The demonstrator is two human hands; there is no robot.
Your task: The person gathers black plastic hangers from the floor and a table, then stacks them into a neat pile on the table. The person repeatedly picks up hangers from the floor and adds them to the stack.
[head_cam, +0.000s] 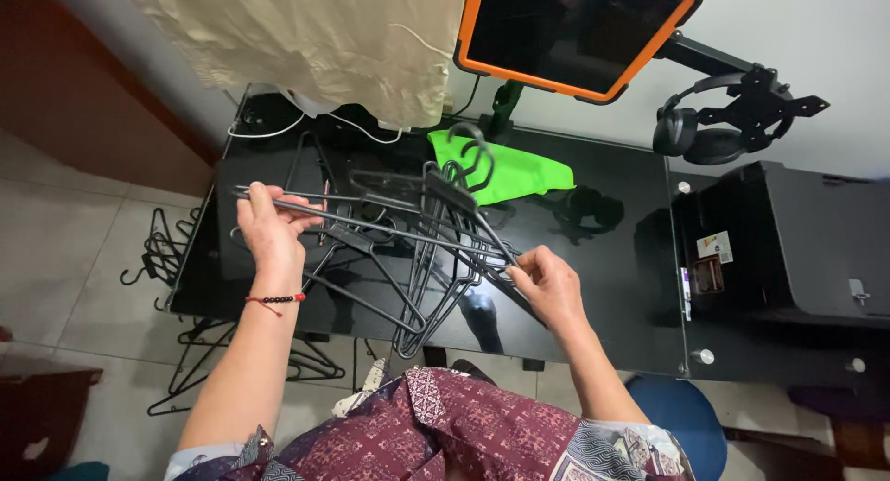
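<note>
A tangle of several black plastic clothes hangers lies on a black glass desk. My left hand grips the left end of one hanger's bar, lifted slightly above the desk. At the opposite end, my right hand pinches the same bundle near its corner. The hanger hooks point toward the back of the desk. My left wrist bears a red and black bead bracelet.
A bright green cloth lies behind the hangers. An orange-framed tablet on an arm and black headphones hang at the back. Beige fabric drapes over the rear left. More hangers lie on the tiled floor at left. A black box sits at right.
</note>
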